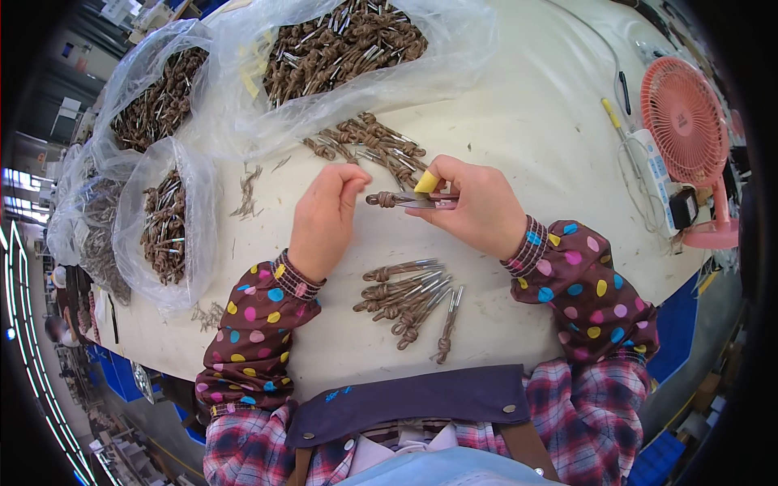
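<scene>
My right hand (478, 202) is closed around a small pair of thread snips (438, 202), its blades pointing left. A yellow wrap (426, 181) covers one fingertip. At the blades sits a knotted brown cord (381, 199), its looped end sticking out to the left; its other end is hidden by the hand. My left hand (328, 215) is just left of that loop, apart from it, fingers curled and thumb against them. Whatever they pinch is too small to make out. Nearer me lies a fanned group of knotted cords with metal tips (401, 300).
Beyond my hands lies a loose pile of cords (377, 146). Clear plastic bags full of cords (344, 49) stand at the far left, with a smaller bag (166, 227) nearer. Thread scraps (247, 193) dot the table. A pink fan (685, 121) and white power strip (651, 174) stand right.
</scene>
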Action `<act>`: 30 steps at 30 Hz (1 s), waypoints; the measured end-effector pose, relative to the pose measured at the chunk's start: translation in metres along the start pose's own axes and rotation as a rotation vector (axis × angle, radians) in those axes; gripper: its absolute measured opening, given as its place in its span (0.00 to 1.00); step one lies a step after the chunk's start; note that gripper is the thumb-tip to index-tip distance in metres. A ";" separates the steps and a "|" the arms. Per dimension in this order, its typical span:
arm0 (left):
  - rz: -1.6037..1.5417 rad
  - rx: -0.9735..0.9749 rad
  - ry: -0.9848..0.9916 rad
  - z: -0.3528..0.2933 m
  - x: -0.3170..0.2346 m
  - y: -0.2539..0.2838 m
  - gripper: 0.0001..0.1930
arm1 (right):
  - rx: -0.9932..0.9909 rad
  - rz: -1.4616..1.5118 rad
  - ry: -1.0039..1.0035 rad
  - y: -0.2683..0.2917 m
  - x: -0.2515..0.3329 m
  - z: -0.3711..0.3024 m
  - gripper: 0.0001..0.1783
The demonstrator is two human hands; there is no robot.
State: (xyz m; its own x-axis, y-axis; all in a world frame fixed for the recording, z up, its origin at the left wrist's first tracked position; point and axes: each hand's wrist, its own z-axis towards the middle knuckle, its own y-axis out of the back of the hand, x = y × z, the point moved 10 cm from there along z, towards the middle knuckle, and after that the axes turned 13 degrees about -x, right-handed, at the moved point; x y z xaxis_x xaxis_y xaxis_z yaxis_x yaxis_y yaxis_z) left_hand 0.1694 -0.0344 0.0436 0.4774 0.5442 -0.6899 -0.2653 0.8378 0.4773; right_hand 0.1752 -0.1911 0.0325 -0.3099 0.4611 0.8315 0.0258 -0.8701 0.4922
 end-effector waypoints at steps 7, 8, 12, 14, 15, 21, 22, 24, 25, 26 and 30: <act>0.031 0.122 -0.130 0.012 -0.028 0.000 0.18 | -0.065 -0.058 0.026 0.008 -0.003 0.001 0.15; 0.032 0.123 -0.127 0.010 -0.029 -0.002 0.18 | -0.079 -0.069 0.027 0.008 -0.004 0.001 0.15; 0.030 0.244 -0.144 -0.002 -0.028 -0.017 0.17 | -0.086 -0.024 0.032 0.008 -0.001 0.001 0.15; 0.032 0.238 -0.135 -0.003 -0.025 -0.018 0.17 | -0.066 0.006 -0.042 0.007 -0.005 0.002 0.14; 0.031 0.230 -0.127 -0.002 -0.026 -0.018 0.16 | -0.065 0.004 -0.043 0.008 -0.006 0.003 0.14; 0.132 0.340 -0.049 0.007 0.007 -0.009 0.13 | 0.053 0.050 -0.126 -0.007 -0.021 -0.002 0.12; 0.230 0.299 -0.099 0.012 0.014 -0.002 0.13 | 0.151 0.036 -0.052 -0.018 -0.015 -0.009 0.12; 0.300 0.271 -0.083 0.021 0.026 0.003 0.14 | 0.332 -0.076 0.038 -0.040 -0.009 -0.025 0.10; 0.372 0.248 -0.065 0.023 0.033 0.007 0.15 | 0.335 -0.073 0.043 -0.042 -0.007 -0.026 0.10; 0.320 0.269 -0.060 0.021 0.035 0.002 0.16 | 0.407 -0.058 0.105 -0.048 0.000 -0.032 0.10; 0.454 0.169 -0.050 0.018 0.027 -0.014 0.19 | 0.437 -0.064 0.154 -0.050 0.004 -0.031 0.10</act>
State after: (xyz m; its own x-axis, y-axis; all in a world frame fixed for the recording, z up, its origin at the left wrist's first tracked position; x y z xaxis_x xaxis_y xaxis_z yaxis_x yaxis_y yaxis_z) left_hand 0.2011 -0.0326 0.0279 0.3862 0.8465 -0.3664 -0.3181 0.4951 0.8085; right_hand 0.1428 -0.1514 0.0033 -0.4608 0.4516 0.7640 0.3899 -0.6703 0.6314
